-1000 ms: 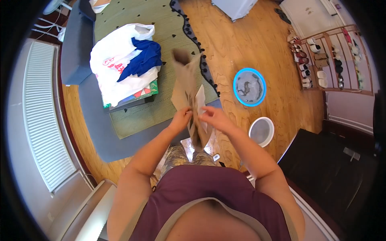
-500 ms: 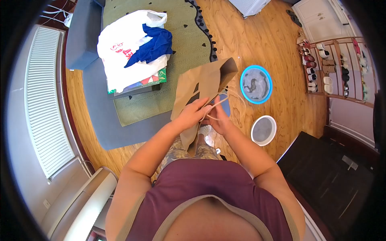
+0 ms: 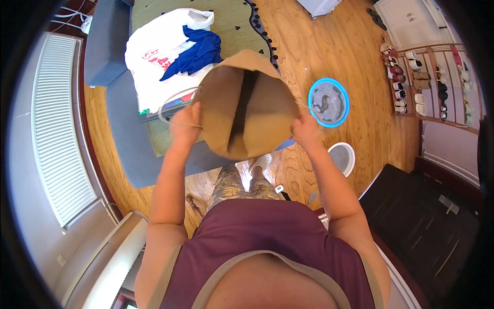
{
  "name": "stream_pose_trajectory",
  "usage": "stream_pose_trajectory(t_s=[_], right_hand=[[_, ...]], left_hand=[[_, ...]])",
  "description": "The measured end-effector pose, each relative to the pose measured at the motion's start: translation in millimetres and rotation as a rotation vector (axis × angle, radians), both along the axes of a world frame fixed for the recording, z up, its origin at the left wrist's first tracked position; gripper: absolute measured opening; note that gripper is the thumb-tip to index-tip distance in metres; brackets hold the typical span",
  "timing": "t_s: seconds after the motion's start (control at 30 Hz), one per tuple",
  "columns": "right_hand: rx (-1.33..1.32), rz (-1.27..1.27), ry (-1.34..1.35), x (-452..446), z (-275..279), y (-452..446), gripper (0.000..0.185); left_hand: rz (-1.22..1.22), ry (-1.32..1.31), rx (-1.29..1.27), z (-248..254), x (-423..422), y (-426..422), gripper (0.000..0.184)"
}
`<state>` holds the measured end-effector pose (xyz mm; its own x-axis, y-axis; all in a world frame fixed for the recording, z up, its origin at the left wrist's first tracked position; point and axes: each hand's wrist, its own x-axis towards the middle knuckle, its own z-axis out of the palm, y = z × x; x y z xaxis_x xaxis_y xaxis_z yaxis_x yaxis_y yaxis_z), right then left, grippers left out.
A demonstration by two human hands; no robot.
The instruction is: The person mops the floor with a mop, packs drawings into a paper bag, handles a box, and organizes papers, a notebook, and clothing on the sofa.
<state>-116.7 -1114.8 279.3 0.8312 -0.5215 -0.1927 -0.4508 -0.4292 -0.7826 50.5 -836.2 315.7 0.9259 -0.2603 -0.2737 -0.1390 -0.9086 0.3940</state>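
A brown paper bag [image 3: 216, 118] is held out in front of me with its mouth spread wide toward my view. Inside, a dark strip shows down the middle. At its left rim, my left hand [image 3: 185, 124] is closed on the bag's edge, and a pale cord handle loops beside it. My right hand [image 3: 307, 129] grips the opposite rim, where another cord handle shows. Behind the bag on the sofa lie a white plastic bag [image 3: 146, 49] and a blue cloth [image 3: 198, 54], partly overlapped by the paper bag.
A grey sofa [image 3: 123, 144] with a green cover [image 3: 234, 20] stands ahead. On the wooden floor to the right are a blue-rimmed basin [image 3: 346, 105] and a white basin [image 3: 351, 159]. A shoe rack [image 3: 429, 85] and a black cabinet [image 3: 411, 226] stand farther right.
The paper bag was folded narrow with both hands close together at its handles. My hands have moved apart, and the bag now stands wide with its mouth facing me.
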Motion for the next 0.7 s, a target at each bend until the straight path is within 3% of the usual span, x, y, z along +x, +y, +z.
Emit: stream_pose_trajectory(t_s=[0.07,0.17,0.33,0.4,0.5,0.57,0.63,0.67,0.7], right_hand=[[-0.108,0.092,0.021,-7.1,16.6,-12.8,0.031],[-0.298,0.210,0.090,-9.4,21.5,-20.8,0.039],[-0.462,0.255,0.253,-6.1,18.7,-23.8,0.040],[0.080,0.170,0.064,-13.8,11.5,-30.1,0.038],[0.134,0.014,0.057,-31.0,25.2,-53.3,0.040],[-0.105,-0.175,0.281,-27.1,110.3,-54.2,0.035],[-0.217,-0.200,-0.239,-48.7,121.3,-89.3,0.032],[0.026,-0.368,-0.224,-44.1,171.4,-78.0,0.032],[-0.009,-0.469,-0.316,-39.0,206.8,-65.8,0.033]], left_hand=[[-0.071,-0.264,-0.013,-7.0,14.7,23.7,0.045],[0.033,-0.214,0.019,38.4,17.2,5.3,0.042],[-0.115,-0.333,-0.028,39.7,-8.3,-33.2,0.028],[-0.141,-0.345,-0.031,33.6,-17.3,-45.0,0.026],[-0.185,-0.345,-0.054,20.7,-21.9,-49.3,0.023],[-0.195,-0.300,-0.047,16.7,-22.1,-46.2,0.022],[-0.169,-0.263,-0.043,18.9,-23.0,-44.7,0.023],[-0.156,-0.241,-0.052,18.6,-23.8,-43.9,0.024],[-0.139,-0.246,-0.041,18.6,-24.2,-42.6,0.024]])
